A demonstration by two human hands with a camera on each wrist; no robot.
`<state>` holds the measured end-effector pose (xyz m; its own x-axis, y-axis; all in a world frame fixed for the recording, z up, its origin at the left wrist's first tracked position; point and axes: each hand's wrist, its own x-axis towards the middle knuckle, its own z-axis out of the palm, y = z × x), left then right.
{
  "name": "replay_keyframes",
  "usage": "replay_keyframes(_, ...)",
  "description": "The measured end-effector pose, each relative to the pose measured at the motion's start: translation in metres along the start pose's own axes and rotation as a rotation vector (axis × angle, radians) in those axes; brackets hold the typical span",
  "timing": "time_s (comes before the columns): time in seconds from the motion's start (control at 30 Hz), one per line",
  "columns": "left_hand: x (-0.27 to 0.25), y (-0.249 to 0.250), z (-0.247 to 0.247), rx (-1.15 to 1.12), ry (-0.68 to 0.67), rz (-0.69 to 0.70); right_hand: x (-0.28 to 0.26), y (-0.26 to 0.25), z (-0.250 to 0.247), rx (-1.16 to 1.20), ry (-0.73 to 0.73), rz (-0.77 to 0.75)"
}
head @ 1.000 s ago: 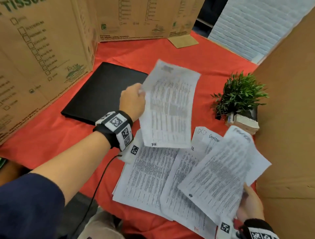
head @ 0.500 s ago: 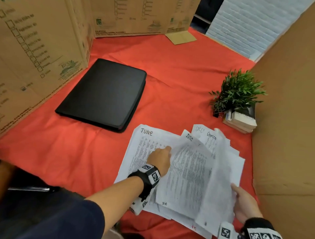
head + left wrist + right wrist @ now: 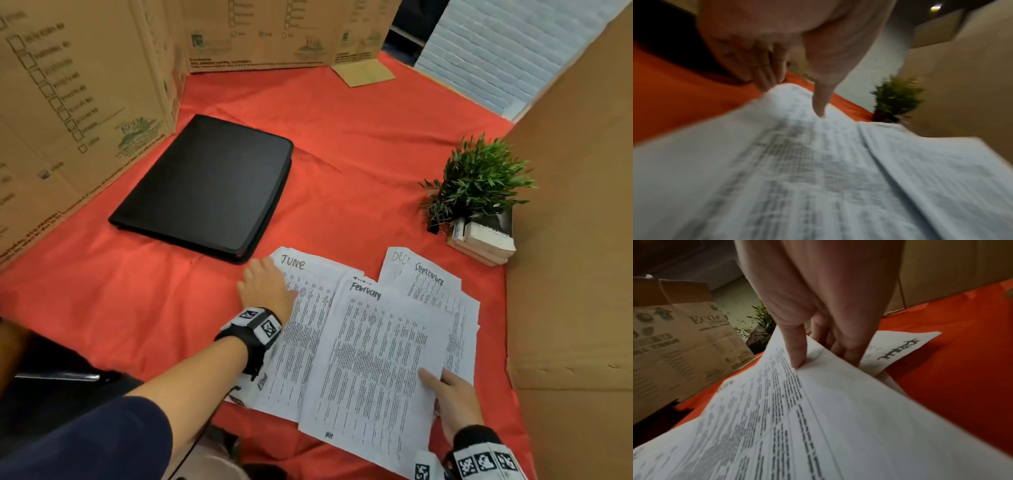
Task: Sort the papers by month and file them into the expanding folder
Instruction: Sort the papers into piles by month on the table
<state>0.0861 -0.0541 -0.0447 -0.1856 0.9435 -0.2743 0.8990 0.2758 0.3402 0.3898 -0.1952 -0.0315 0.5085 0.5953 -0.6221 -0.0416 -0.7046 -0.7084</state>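
Red cloth: left hand prob. flat on June sheet; wrist cam only: right hand pinching Feb sheet.

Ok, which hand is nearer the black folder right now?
Left. The left hand lies on the June sheet, just below the black folder's near corner. The right hand pinches the February sheet further back.

On the red cloth before me: a closed black zip folder, overlapping white printed sheets headed June, February, September and "DEC", my left hand on June, my right hand on February, a small green potted plant.
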Motion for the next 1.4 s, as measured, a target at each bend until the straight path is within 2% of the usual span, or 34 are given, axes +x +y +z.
replay_keyframes(0.07,0.006,-0.017,-0.003,-0.001,-0.084,-0.130,-0.001,0.001,-0.002,0.020,-0.008,-0.027)
replay_keyframes(0.13,0.012,-0.029,-0.001,-0.083,-0.179,-0.141,0.002,0.002,0.000,0.039,-0.015,-0.054)
replay_keyframes(0.2,0.016,-0.035,-0.006,-0.151,-0.192,-0.119,0.004,0.001,0.002,0.062,-0.023,-0.098)
replay_keyframes(0.33,0.027,-0.043,-0.027,-0.031,-0.131,0.029,0.005,-0.014,0.007,0.037,-0.117,-0.122)
replay_keyframes(0.4,0.032,-0.047,-0.038,0.102,-0.090,0.144,0.009,-0.018,0.009,0.027,-0.103,-0.122)
replay_keyframes(0.5,0.034,-0.043,-0.056,0.387,-0.038,0.346,0.008,-0.026,0.019,0.015,-0.087,-0.205)
replay_keyframes(0.53,0.033,-0.040,-0.064,0.421,-0.011,0.407,0.009,-0.029,0.022,0.035,-0.095,-0.222)
replay_keyframes(0.6,0.031,-0.034,-0.077,0.300,0.076,0.524,0.007,-0.040,0.032,0.133,-0.114,-0.212)
replay_keyframes(0.7,0.029,-0.027,-0.091,-0.173,0.124,0.656,0.003,-0.055,0.048,0.286,-0.273,-0.182)
replay_keyframes(0.77,0.029,-0.019,-0.102,-0.397,0.137,0.739,0.009,-0.062,0.054,0.414,-0.325,-0.147)
replay_keyframes(0.87,0.033,0.000,-0.120,-0.495,0.198,0.863,0.005,-0.086,0.058,0.616,-0.663,-0.136)
replay_keyframes(0.9,0.034,0.006,-0.126,-0.533,0.207,0.872,0.008,-0.094,0.058,0.580,-0.660,-0.118)
replay_keyframes(1.0,0.038,0.026,-0.141,-0.700,0.147,0.801,0.012,-0.122,0.062,0.406,-0.414,-0.271)
replay_keyframes(1.07,0.040,0.037,-0.148,-0.817,0.065,0.702,0.007,-0.134,0.066,0.376,-0.375,-0.355)
replay_keyframes(1.13,0.040,0.047,-0.155,-0.980,-0.020,0.639,0.005,-0.142,0.066,0.357,-0.279,-0.347)
replay_keyframes(1.27,0.036,0.063,-0.160,-1.270,-0.181,0.460,-0.007,-0.165,0.050,0.466,-0.273,-0.480)
replay_keyframes(1.33,0.040,0.064,-0.141,-1.214,-0.209,0.330,-0.019,-0.173,0.030,0.441,-0.096,-0.456)
replay_keyframes(1.4,0.043,0.060,-0.107,-0.903,-0.185,0.299,-0.019,-0.162,0.001,0.277,0.100,-0.449)
